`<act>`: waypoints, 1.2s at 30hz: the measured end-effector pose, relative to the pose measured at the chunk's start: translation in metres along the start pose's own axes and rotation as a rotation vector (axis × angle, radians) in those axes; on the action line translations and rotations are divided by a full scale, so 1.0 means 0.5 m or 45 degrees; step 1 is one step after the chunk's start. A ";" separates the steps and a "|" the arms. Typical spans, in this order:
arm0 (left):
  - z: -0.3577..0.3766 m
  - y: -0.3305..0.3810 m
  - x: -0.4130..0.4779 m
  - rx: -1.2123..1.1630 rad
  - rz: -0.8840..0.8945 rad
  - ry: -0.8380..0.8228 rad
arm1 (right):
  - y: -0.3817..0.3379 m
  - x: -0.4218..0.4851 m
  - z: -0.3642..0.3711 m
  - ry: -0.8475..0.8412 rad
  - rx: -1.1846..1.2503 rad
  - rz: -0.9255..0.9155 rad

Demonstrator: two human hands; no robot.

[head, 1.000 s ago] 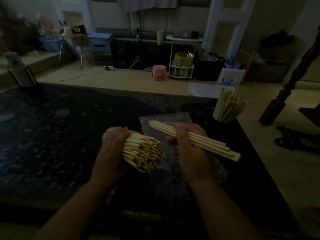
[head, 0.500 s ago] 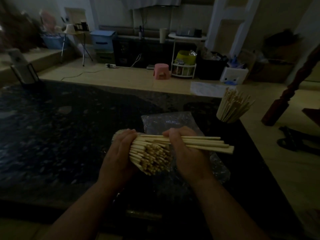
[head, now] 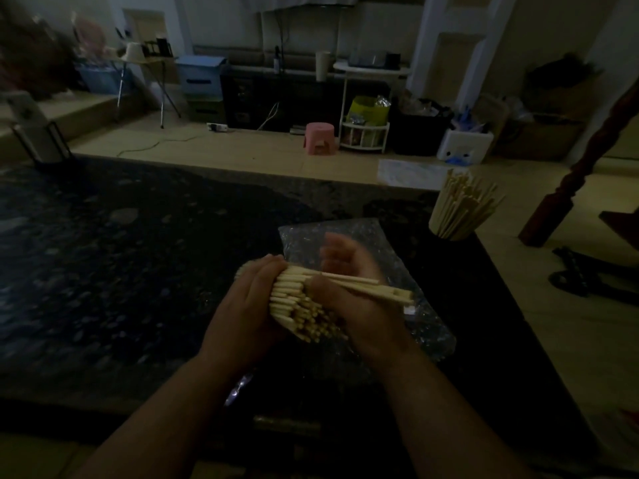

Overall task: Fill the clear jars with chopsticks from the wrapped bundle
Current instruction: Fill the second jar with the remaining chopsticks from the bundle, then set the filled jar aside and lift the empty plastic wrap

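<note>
Bundle (head: 294,307) above wrap (head: 352,233), grasped in left hand (head: 247,309), ends toward camera. Few loose sticks (head: 387,291) jutting right across blurred right hand (head: 352,305); clasped or not, cannot tell. Jar (head: 451,221) holding sticks, far right on counter (head: 138,271).

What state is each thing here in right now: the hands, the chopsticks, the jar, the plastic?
left hand, grips the bundle.
bundle, held over the plastic wrap, ends toward the camera.
right hand, thumb over the loose chopsticks; fingers blurred, grip unclear.
loose chopsticks, lying across the right hand, against the bundle.
jar, upright, chopsticks fanned out inside.
plastic wrap, lying open on the counter.
</note>
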State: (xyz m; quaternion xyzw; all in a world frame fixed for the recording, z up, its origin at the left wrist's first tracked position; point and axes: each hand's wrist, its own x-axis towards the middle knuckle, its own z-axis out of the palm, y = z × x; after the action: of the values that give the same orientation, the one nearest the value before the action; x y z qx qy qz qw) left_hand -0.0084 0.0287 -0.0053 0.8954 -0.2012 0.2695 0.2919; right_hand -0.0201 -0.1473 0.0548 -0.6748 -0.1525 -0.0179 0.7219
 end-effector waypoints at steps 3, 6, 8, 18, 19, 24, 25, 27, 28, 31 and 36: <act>0.001 -0.008 0.000 0.013 -0.026 -0.013 | -0.008 0.000 0.004 0.384 -0.015 -0.316; 0.002 -0.018 -0.001 0.036 -0.077 -0.010 | -0.008 -0.004 0.002 0.605 -0.142 -0.531; 0.002 -0.016 0.001 0.046 -0.089 -0.004 | 0.001 -0.005 0.002 0.702 -0.229 -0.550; 0.001 0.006 0.010 0.101 -0.014 -0.025 | 0.011 0.002 0.004 0.489 -0.616 -0.295; 0.001 0.005 0.010 0.101 -0.036 -0.013 | 0.010 0.000 0.002 0.539 -0.663 -0.388; 0.002 0.000 0.011 0.096 -0.098 0.039 | 0.016 -0.014 0.009 0.395 -0.832 -0.477; 0.003 -0.001 0.011 0.095 -0.109 0.036 | 0.017 -0.018 0.013 0.351 -0.855 -0.421; 0.004 -0.004 0.008 0.094 -0.144 0.034 | 0.017 -0.022 0.019 0.263 -0.904 -0.313; 0.004 -0.005 0.008 0.098 -0.163 0.026 | 0.016 -0.022 0.019 0.233 -0.924 -0.287; 0.002 -0.002 0.012 0.102 -0.188 0.010 | 0.015 -0.023 0.020 0.230 -0.931 -0.272; -0.003 0.009 0.016 0.100 -0.292 0.041 | 0.019 -0.028 0.035 0.104 -0.927 -0.188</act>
State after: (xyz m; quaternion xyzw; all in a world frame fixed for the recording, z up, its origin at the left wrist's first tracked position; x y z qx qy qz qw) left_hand -0.0048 0.0246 0.0023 0.9188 -0.0821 0.2564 0.2886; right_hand -0.0347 -0.1319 0.0429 -0.8731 -0.1555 -0.1500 0.4370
